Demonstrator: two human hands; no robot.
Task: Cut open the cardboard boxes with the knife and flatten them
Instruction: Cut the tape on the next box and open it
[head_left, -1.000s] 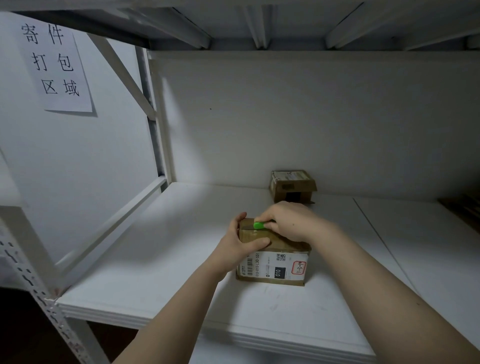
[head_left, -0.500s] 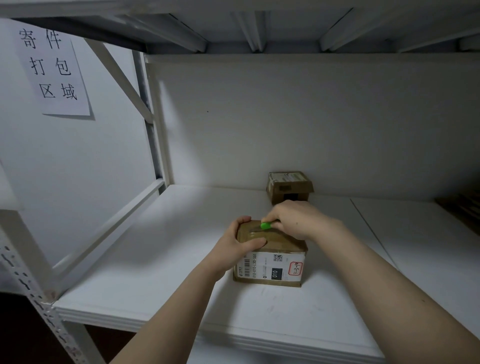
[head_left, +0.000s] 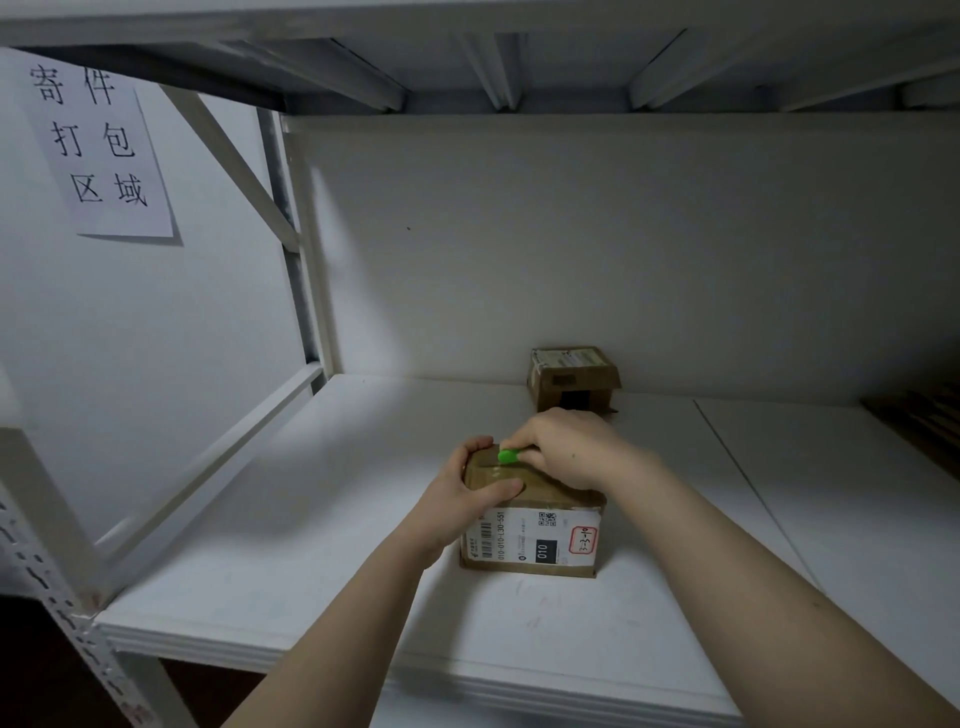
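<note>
Since a second ago the right hand (head_left: 563, 449) with the green-handled knife (head_left: 508, 456) has slid a little toward the far left corner of the near cardboard box (head_left: 530, 519), while the left hand (head_left: 467, 493) has kept its brace on the box's left side. That box sits on the white shelf (head_left: 311, 519), near the front and roughly in the middle. A second cardboard box (head_left: 571, 379) stands well apart at the far wall. The right fingers are clamped round the knife handle; only its green end shows, and the blade is hidden. The left fingers are wrapped over the box's top left edge, thumb (head_left: 501, 488) pressed flat on the lid.

This looks like the cutting step: slitting the tape along the top seam. The next move probably calls for drawing the blade along the seam with the left thumb kept clear of its path, then opening the flaps.
</note>
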